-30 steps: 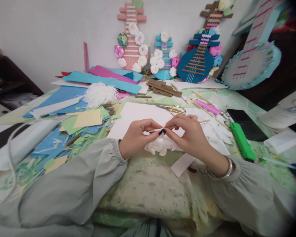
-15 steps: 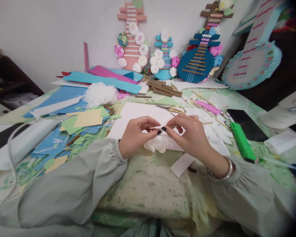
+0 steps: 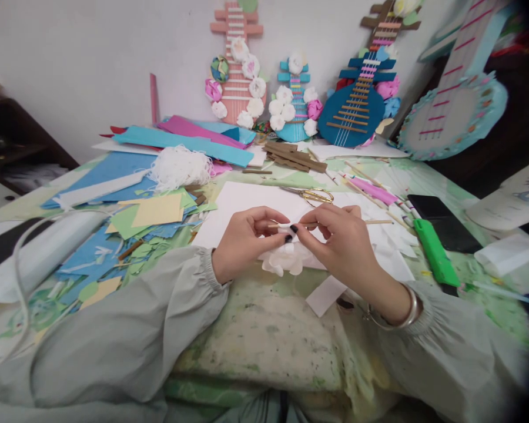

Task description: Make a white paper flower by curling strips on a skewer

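My left hand (image 3: 242, 244) and my right hand (image 3: 346, 241) meet over the white sheets, both closed in a pinch. Between them lies a thin wooden stick (image 3: 379, 222), held level, its tip sticking out past my right hand. A small strip of white paper (image 3: 284, 228) is wrapped round the stick where the thumbs and fingertips press. Just under the fingers, a white paper flower (image 3: 284, 262) with ruffled petals rests at the sheets' near edge, partly hidden. A loose white paper strip (image 3: 325, 295) lies closer to me, left of my right wrist.
Gold-handled scissors (image 3: 314, 194) lie on a white sheet (image 3: 235, 200) beyond my hands. Coloured paper scraps (image 3: 156, 211) and white string (image 3: 180, 168) spread on the left. To the right are a green utility knife (image 3: 434, 252) and a black phone (image 3: 445, 220). Decorated paper lutes (image 3: 352, 111) stand behind.
The stick has shifted a little to the right, so more of it shows past my right hand. More of the white paper strip shows between my fingertips.
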A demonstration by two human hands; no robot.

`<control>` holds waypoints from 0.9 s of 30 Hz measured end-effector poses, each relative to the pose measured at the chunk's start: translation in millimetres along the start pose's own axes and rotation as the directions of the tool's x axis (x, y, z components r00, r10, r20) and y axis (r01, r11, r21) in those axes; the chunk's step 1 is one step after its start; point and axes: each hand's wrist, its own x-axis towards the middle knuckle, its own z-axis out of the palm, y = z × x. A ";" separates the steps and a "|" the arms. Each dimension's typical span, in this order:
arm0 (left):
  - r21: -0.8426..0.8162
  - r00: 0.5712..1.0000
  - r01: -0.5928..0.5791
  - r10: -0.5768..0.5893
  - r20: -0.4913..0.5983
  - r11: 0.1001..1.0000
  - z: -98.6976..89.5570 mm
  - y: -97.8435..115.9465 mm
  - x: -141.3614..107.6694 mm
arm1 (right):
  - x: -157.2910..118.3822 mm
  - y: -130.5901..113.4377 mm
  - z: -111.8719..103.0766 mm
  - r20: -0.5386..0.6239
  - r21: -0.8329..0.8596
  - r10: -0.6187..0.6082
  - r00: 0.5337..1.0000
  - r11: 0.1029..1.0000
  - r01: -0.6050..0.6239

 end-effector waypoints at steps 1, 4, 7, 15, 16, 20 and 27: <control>-0.001 1.000 0.001 -0.001 0.000 1.000 -0.1 0.4 -0.2 | -0.2 -0.6 -0.1 -0.007 0.003 0.006 1.000 1.000 -0.006; -0.011 1.000 0.004 -0.004 0.002 1.000 -0.2 1.7 -0.6 | -0.4 -2.5 -1.0 -0.017 0.014 0.025 1.000 1.000 -0.025; -0.042 1.000 0.003 -0.002 0.002 0.999 0.3 2.9 -0.8 | -0.1 -3.6 -2.5 -0.016 0.033 0.030 0.999 0.999 -0.029; -0.001 0.999 -0.039 0.039 -0.030 0.999 2.1 5.7 -1.2 | 0.1 -4.2 -5.2 -0.027 0.103 0.039 0.999 0.994 -0.036; 0.007 0.999 -0.041 0.041 -0.031 0.999 1.9 5.8 -1.3 | 0.1 -4.0 -5.4 -0.028 0.114 0.044 0.999 0.993 -0.041; 0.058 0.996 -0.077 0.079 -0.037 0.995 0.4 5.3 -1.5 | -0.1 -2.3 -5.3 -0.040 0.162 0.052 0.998 0.986 -0.045; 0.098 0.991 -0.123 0.127 -0.036 0.988 -0.1 5.0 -1.2 | 1.1 2.4 -6.1 -0.017 0.206 0.034 0.999 0.978 -0.030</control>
